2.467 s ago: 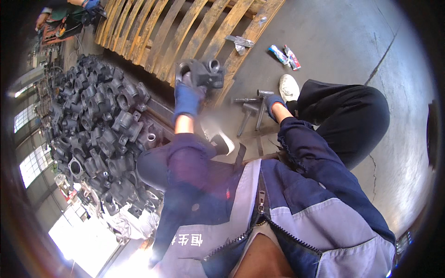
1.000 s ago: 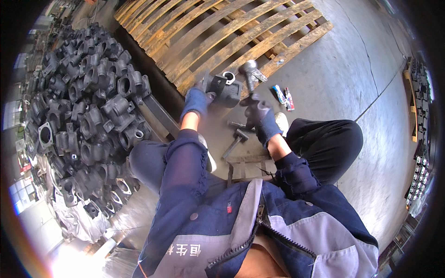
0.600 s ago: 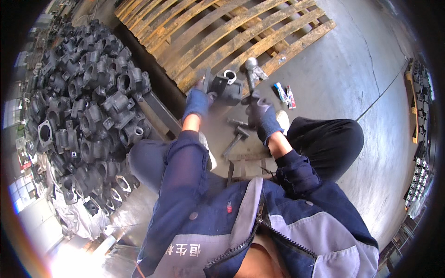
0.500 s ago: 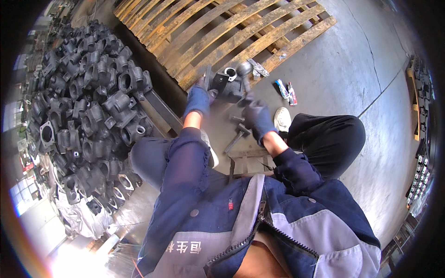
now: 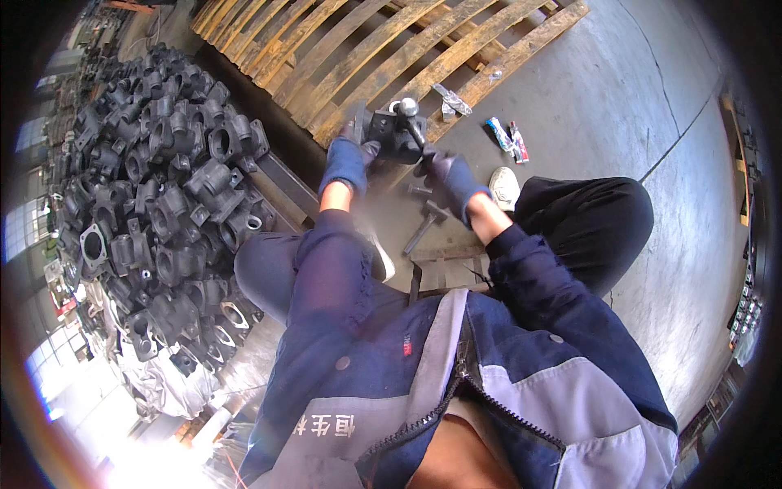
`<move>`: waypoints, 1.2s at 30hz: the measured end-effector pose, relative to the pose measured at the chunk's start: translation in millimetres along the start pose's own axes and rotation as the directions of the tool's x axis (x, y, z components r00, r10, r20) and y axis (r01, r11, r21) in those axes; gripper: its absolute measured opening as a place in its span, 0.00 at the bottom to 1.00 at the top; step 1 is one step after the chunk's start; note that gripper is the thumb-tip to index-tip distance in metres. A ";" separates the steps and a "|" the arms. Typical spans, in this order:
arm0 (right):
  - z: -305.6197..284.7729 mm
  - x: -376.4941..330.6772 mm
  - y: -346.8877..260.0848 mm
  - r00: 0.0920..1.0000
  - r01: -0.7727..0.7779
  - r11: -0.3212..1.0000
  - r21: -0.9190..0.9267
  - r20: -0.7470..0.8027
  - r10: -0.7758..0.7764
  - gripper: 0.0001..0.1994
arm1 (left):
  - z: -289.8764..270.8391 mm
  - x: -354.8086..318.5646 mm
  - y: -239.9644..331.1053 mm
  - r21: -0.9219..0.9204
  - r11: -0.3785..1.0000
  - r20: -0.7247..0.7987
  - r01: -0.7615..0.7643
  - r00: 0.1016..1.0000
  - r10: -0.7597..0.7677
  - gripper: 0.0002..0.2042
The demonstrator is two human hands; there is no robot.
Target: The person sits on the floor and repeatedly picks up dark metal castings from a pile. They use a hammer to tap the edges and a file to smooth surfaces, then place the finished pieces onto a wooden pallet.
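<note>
Wood pallet (image 5: 533, 47) spans the top of the view, slats bare-toned and stained. Next in size: dark pile (image 5: 171, 196) of cast metal parts at left, too many and too overlapped to count; nothing visible sorts finished pieces from unfinished, so the total done cannot be given. Piece in work: 1 casting (image 5: 395, 147), near the pallet's lower corner, ahead of the seated person and between the hands; whether it rests on the floor or on a support, cannot tell. Left hand (image 5: 350, 159), gloved, grips the casting's left side, thumb toward the near face, fingers partly hidden by the upright flange. Right hand (image 5: 452, 175), gloved, is closed around the handle of a hammer (image 5: 416, 128); its round, bright head is over the casting, contact unclear. Judgement: this casting is mid-process, being steadied and struck or about to be; no visible sign that it is complete. Left to do: probably the rest of this piece, perhaps others from the pile. 2nd hammer (image 5: 423, 231) lies on the floor below the right hand, not in use. Smallest items: 2 coloured packets (image 5: 500, 138) (image 5: 519, 143), side by side on the floor at right, apparently unrelated.
</note>
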State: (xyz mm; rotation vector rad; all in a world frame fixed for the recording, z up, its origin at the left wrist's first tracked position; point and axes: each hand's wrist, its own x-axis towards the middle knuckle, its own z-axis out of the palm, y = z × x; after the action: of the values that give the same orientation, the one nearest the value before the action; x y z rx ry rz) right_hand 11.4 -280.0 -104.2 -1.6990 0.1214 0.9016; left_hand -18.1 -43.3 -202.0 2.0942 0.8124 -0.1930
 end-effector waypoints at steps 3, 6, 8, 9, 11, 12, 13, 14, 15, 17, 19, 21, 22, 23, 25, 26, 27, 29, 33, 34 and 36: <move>-14.0 0.1 -5.2 0.980 -0.200 0.966 0.163 0.008 0.201 0.21 | -15.9 -24.7 46.3 0.281 0.960 0.011 0.001 1.000 -0.004 0.33; -10.7 -4.2 1.2 0.992 -0.077 0.979 0.187 -0.081 0.093 0.21 | -16.5 -34.1 65.8 0.342 0.938 -0.008 -0.059 0.998 0.066 0.33; -4.2 7.7 31.4 0.995 -0.015 0.999 0.034 -0.095 0.018 0.20 | -7.5 -23.0 52.5 0.212 0.973 0.027 -0.087 0.996 0.083 0.34; 2.9 11.4 24.0 0.998 -0.055 0.997 0.061 -0.010 0.056 0.20 | -13.8 -17.0 31.4 0.163 0.984 0.008 -0.076 0.997 0.076 0.34; 1.4 10.1 1.9 0.993 -0.119 0.987 0.104 0.032 0.116 0.20 | 0.6 29.0 -25.7 0.014 0.994 -0.016 -0.106 0.994 0.107 0.35; 5.5 1.6 -14.0 0.988 -0.150 0.980 0.135 0.047 0.145 0.20 | -1.8 38.4 -60.2 -0.013 0.996 -0.051 -0.088 0.995 0.087 0.34; 7.7 -1.7 -20.5 0.992 -0.112 0.993 0.046 0.071 0.108 0.21 | -11.2 43.7 -92.6 -0.043 0.997 -0.097 -0.070 0.993 0.065 0.34; -6.7 2.2 -15.3 0.991 -0.133 0.984 0.122 0.000 0.134 0.21 | 7.3 36.9 -50.4 0.084 0.992 -0.046 -0.093 0.994 0.097 0.33; -19.2 0.8 -11.5 0.986 -0.145 0.969 0.202 -0.057 0.159 0.22 | 9.1 14.3 3.9 0.233 0.965 -0.003 -0.119 0.992 0.123 0.32; -19.7 -3.9 -1.6 0.989 -0.062 0.974 0.219 -0.117 0.090 0.24 | -9.0 -27.6 58.0 0.347 0.926 0.000 -0.150 0.987 0.160 0.29; -4.2 16.1 29.6 0.995 -0.079 0.992 0.096 -0.055 0.085 0.25 | -10.7 -16.9 42.4 0.332 0.929 0.001 -0.164 0.985 0.174 0.28; 4.5 16.2 18.6 0.998 -0.068 0.997 0.020 0.005 0.068 0.25 | -10.4 16.4 -11.5 0.294 0.947 -0.006 -0.131 0.990 0.139 0.27; -4.2 15.6 4.4 0.998 -0.058 0.997 0.052 0.011 0.057 0.24 | -8.1 23.3 -5.4 0.288 0.951 -0.004 -0.115 0.993 0.121 0.28; -8.2 10.2 -2.4 0.998 -0.068 0.993 0.092 0.015 0.067 0.24 | -6.6 21.9 -4.1 0.289 0.953 0.017 -0.092 0.996 0.091 0.28; -9.2 -2.2 -6.6 0.999 -0.023 0.988 0.154 -0.040 0.030 0.23 | -2.4 19.5 -6.9 0.196 0.978 0.022 -0.069 0.998 0.066 0.28; -8.4 -2.4 -5.9 0.998 -0.030 0.993 0.113 -0.053 0.036 0.22 | -0.9 21.4 -9.8 0.102 0.992 0.005 -0.080 0.997 0.080 0.27; -7.4 -2.1 -4.6 0.997 -0.038 0.997 0.071 -0.066 0.043 0.22 | -1.9 24.8 -12.7 0.195 0.979 0.010 -0.067 0.998 0.066 0.32; -0.6 7.3 8.9 0.998 -0.025 1.000 -0.002 -0.065 0.025 0.20 | -9.8 5.7 15.2 0.333 0.942 0.028 -0.044 0.999 0.037 0.36; -10.7 13.8 -5.7 0.996 -0.087 0.995 0.051 0.020 0.086 0.19 | -15.8 -11.0 24.3 0.316 0.948 0.029 -0.046 0.999 0.039 0.34; -12.9 7.0 -26.5 0.992 -0.128 0.982 0.138 0.011 0.128 0.18 | -20.2 -14.2 25.0 0.307 0.951 0.016 -0.045 0.999 0.042 0.33; -25.9 -5.4 -48.6 0.997 0.074 0.953 0.294 -0.022 -0.071 0.15 | -22.1 -23.0 41.6 0.251 0.967 0.015 -0.050 0.999 0.047 0.32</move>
State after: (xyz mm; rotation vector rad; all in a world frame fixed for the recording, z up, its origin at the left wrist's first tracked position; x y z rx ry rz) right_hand 45.5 -287.8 -61.2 -1.4209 0.1905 0.7778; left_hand -13.8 -54.8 -151.0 2.3469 0.7627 -0.2914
